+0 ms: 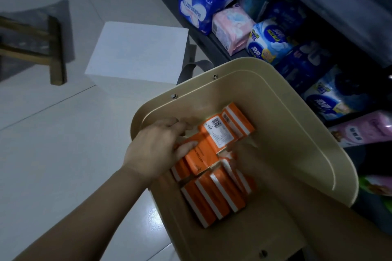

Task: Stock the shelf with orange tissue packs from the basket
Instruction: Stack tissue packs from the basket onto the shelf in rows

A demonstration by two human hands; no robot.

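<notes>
I see my left hand gripping an orange tissue pack, white-banded and barcoded, in the basket; right hand blurred, grip unclear.

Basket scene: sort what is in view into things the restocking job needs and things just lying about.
For the job: orange tissue packs, beige basket, shelf, left hand, right hand.

Lying about: white box, wooden stool, blue and pink packs already shelved.
</notes>
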